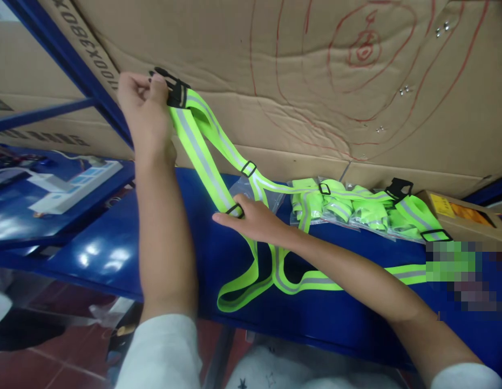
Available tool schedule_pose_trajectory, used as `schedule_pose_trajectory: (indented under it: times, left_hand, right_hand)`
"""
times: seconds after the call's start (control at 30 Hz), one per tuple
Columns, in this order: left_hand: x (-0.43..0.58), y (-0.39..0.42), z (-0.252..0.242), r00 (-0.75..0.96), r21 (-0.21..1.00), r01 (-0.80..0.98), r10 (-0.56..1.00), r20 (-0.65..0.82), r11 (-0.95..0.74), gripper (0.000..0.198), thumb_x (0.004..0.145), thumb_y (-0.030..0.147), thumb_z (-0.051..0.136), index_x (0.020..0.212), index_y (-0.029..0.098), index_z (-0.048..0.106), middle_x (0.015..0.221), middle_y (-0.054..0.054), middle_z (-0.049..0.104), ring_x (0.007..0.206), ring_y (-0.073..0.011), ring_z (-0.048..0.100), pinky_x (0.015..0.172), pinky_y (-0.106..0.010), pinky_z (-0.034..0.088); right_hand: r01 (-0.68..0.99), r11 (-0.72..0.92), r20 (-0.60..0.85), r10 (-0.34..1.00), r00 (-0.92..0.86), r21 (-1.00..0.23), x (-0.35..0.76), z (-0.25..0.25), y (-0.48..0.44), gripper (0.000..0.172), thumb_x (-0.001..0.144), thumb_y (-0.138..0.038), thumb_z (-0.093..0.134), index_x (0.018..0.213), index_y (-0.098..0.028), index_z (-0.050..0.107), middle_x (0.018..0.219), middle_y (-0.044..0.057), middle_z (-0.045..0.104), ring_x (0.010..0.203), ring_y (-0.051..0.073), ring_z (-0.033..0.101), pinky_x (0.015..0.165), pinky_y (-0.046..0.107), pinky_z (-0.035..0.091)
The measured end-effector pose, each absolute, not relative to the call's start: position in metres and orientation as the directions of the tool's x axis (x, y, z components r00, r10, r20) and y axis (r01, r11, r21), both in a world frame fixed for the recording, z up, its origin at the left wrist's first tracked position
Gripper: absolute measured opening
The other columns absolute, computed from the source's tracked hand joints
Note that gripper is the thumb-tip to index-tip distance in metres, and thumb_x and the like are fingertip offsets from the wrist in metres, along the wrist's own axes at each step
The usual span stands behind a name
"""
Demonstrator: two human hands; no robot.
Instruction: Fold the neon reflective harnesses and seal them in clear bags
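Observation:
A lime-yellow reflective harness (196, 140) with a grey stripe stretches between my hands and trails across the blue shelf. My left hand (148, 111) is raised at the upper left, its fingers closed on the harness's black side-release buckle (177, 92). Lower down, my right hand (259, 220) pinches the strap beside a black slider (235, 209). Another slider (249, 168) sits on the upper strap. Loops of strap hang down and lie on the shelf; a second black buckle (399, 189) lies at the right end.
Several clear bags of folded lime straps (336, 208) stand along the back. Behind them is a large cardboard panel (299, 81) with red rings drawn on it. A white power strip (76, 186) lies left, past a blue post (73, 59). A small carton (469, 210) stands right.

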State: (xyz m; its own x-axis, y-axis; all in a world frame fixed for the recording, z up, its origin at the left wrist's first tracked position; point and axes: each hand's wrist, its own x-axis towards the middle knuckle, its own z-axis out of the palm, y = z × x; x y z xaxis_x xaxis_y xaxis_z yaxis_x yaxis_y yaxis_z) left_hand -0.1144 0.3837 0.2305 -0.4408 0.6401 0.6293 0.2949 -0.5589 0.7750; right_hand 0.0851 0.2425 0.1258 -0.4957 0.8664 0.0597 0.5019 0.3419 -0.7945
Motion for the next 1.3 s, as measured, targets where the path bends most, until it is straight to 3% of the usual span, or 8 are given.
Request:
schedule_pose_trajectory:
  times: [0.13,0.27,0.43,0.63,0.8,0.93,1.03,1.3]
  left_hand:
    - [-0.11,0.378,0.233,-0.394,0.69,0.217,0.584,0.709,-0.691,0.024,0.101,0.001,0.056,0.085,0.017,0.047,0.077,0.005,0.05,0.072,-0.005,0.049,0.081,-0.019,0.044]
    - [-0.11,0.377,0.234,-0.32,0.63,0.172,0.562,0.763,-0.758,0.018,0.1,0.006,0.061,0.087,0.014,0.051,0.079,0.005,0.052,0.072,-0.0045,0.054,0.083,-0.019,0.046]
    - [-0.108,0.379,0.234,-0.337,0.658,0.146,0.588,0.735,-0.738,0.016,0.099,0.007,0.062,0.087,0.012,0.053,0.076,0.004,0.055,0.064,-0.0051,0.051,0.073,-0.019,0.046]
    - [-0.096,0.362,0.24,-0.259,0.653,0.134,0.61,0.749,-0.745,0.022,0.095,0.021,0.073,0.088,0.013,0.054,0.074,0.005,0.054,0.057,-0.0013,0.049,0.056,-0.012,0.04]
    - [-0.088,0.351,0.243,-0.28,0.677,0.061,0.638,0.717,-0.733,0.021,0.093,0.014,0.074,0.084,0.014,0.054,0.066,0.005,0.056,0.053,-0.0032,0.049,0.052,-0.014,0.035]
    - [-0.091,0.363,0.237,-0.335,0.764,0.043,0.711,0.618,-0.644,0.021,0.093,0.009,0.071,0.081,0.015,0.055,0.059,0.007,0.054,0.048,-0.0038,0.046,0.049,-0.016,0.033]
    - [-0.098,0.377,0.229,-0.371,0.794,0.047,0.728,0.577,-0.606,0.023,0.092,0.007,0.072,0.079,0.015,0.054,0.06,0.006,0.058,0.048,-0.0041,0.048,0.049,-0.017,0.035]
    - [-0.123,0.388,0.222,-0.484,0.814,0.074,0.693,0.534,-0.576,0.022,0.095,0.004,0.064,0.079,0.015,0.052,0.061,0.006,0.057,0.047,-0.0038,0.046,0.049,-0.017,0.033]
  right_hand:
    - [0.532,0.365,0.071,0.867,-0.494,-0.764,0.081,0.113,0.241,0.062,0.089,-0.075,0.058,0.116,-0.021,0.05,0.081,0.001,0.062,0.078,0.021,0.063,0.062,0.026,0.033]
    - [0.548,0.326,-0.046,0.828,-0.559,-0.77,0.085,0.117,0.243,0.067,0.086,-0.06,0.072,0.131,-0.018,0.046,0.095,0.004,0.064,0.084,0.022,0.063,0.065,0.027,0.039]
    - [0.567,0.371,-0.116,0.756,-0.645,-0.735,0.105,0.132,0.254,0.045,0.08,-0.044,0.08,0.108,-0.018,0.057,0.089,0.004,0.061,0.082,0.022,0.058,0.069,0.029,0.038]
    - [0.439,0.303,-0.045,0.779,-0.625,-0.846,0.121,0.14,0.262,0.031,0.077,-0.036,0.08,0.088,-0.02,0.056,0.076,-0.003,0.055,0.072,0.016,0.052,0.068,0.028,0.036]
    - [0.193,0.084,-0.06,0.769,-0.636,-0.978,0.12,0.132,0.268,0.017,0.081,-0.026,0.07,0.092,-0.018,0.059,0.085,0.0,0.064,0.076,0.013,0.06,0.073,0.027,0.044]
    - [0.061,-0.109,-0.124,0.804,-0.582,-0.992,0.119,0.126,0.274,0.016,0.078,-0.021,0.064,0.081,-0.019,0.049,0.07,-0.004,0.049,0.055,0.006,0.041,0.054,0.022,0.031]
    - [0.027,-0.196,-0.172,0.782,-0.6,-0.98,0.121,0.124,0.277,0.022,0.08,-0.022,0.065,0.075,-0.019,0.043,0.067,-0.006,0.04,0.051,0.004,0.029,0.05,0.022,0.019]
    - [0.042,-0.263,-0.217,0.682,-0.699,-0.964,0.127,0.119,0.276,0.041,0.088,-0.05,0.073,0.082,-0.019,0.048,0.065,-0.01,0.029,0.049,0.004,0.017,0.048,0.022,0.01]
